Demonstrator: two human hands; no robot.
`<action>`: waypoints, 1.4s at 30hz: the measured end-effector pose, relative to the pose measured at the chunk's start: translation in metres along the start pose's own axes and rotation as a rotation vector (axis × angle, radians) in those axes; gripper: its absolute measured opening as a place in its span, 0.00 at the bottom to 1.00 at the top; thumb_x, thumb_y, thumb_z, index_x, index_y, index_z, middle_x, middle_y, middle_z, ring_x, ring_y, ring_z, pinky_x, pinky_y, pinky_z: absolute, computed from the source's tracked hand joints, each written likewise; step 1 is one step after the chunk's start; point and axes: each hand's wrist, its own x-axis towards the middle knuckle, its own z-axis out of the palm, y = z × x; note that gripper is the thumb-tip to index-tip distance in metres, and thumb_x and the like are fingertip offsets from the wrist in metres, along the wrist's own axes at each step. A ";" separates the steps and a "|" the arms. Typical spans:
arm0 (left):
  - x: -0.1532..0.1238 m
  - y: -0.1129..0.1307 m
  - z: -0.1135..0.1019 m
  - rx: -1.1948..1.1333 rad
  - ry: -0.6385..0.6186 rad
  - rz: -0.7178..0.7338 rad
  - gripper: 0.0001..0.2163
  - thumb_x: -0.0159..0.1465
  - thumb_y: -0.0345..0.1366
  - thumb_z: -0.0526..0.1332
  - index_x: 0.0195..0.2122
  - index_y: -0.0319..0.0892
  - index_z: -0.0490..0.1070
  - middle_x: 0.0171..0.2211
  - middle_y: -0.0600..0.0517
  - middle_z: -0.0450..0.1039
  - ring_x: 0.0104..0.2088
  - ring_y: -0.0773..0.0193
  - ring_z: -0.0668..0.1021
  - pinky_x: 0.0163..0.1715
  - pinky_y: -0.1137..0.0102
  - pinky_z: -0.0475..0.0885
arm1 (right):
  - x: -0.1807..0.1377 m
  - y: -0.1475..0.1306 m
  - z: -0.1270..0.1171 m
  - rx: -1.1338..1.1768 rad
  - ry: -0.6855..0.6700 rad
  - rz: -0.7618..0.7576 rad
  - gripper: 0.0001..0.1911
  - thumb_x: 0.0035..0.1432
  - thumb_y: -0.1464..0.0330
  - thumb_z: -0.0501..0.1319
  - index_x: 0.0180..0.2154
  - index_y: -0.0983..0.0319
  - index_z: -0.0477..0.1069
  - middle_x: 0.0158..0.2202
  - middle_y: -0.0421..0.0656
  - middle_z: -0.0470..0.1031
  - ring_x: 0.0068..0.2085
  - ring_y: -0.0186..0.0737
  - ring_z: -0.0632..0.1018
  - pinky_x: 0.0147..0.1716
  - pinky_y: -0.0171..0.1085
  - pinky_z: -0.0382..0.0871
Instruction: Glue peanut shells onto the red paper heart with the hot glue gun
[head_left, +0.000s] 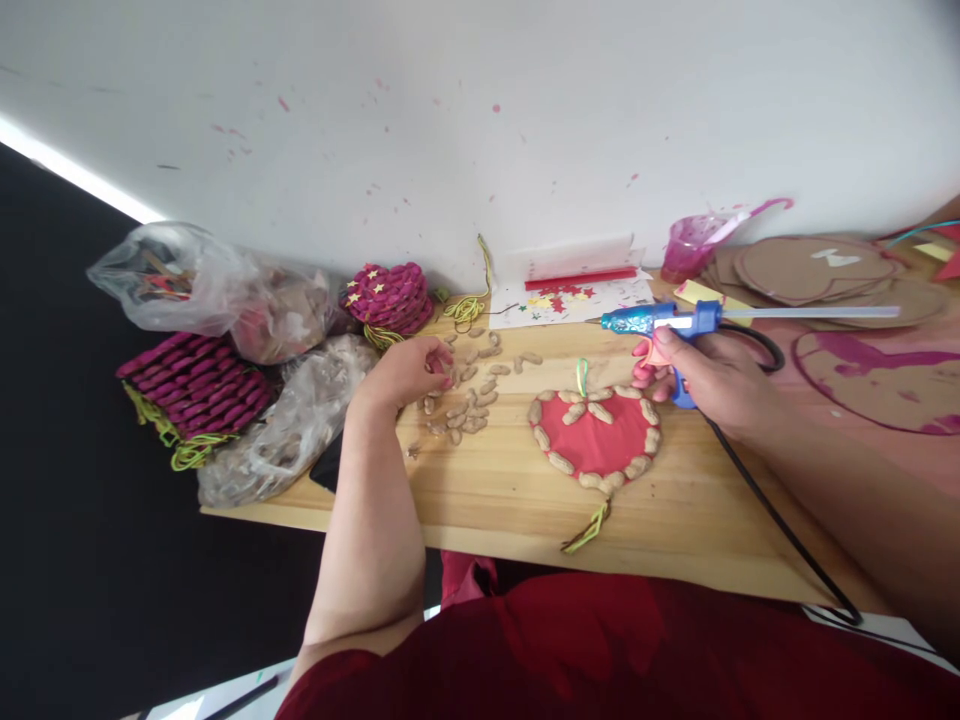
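A red heart [598, 440] edged with peanut shells lies on the wooden table [495, 495], with green yarn loops at its top and bottom. My right hand [705, 378] is closed round a blue glue gun [679, 323], held just above and right of the heart, nozzle pointing left, with a glue stick jutting out the back. My left hand [409, 372] rests over a loose pile of peanuts [466, 395] to the left of the heart, its fingers curled into the pile; what they pinch is hidden.
Plastic bags [217, 290] and purple woven pieces [196, 385] crowd the table's left end. A star sticker sheet [570, 298], a pink cup [690, 245] and cardboard discs [817, 270] lie at the back right. The gun's black cord [780, 525] runs off the front edge.
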 end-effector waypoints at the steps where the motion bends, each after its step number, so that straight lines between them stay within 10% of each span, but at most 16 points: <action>1: 0.000 -0.001 0.000 0.010 0.013 -0.004 0.15 0.53 0.35 0.67 0.42 0.43 0.76 0.32 0.53 0.79 0.34 0.59 0.80 0.36 0.68 0.71 | 0.001 0.002 -0.001 -0.012 -0.006 -0.011 0.33 0.48 0.38 0.68 0.35 0.62 0.75 0.26 0.45 0.77 0.27 0.38 0.81 0.18 0.29 0.73; 42: 0.004 0.000 0.003 -0.058 -0.089 0.028 0.12 0.51 0.33 0.63 0.37 0.43 0.77 0.30 0.54 0.79 0.34 0.60 0.80 0.34 0.70 0.71 | -0.001 0.002 -0.002 -0.044 -0.005 -0.023 0.32 0.50 0.38 0.67 0.33 0.62 0.75 0.27 0.45 0.77 0.28 0.38 0.80 0.20 0.29 0.74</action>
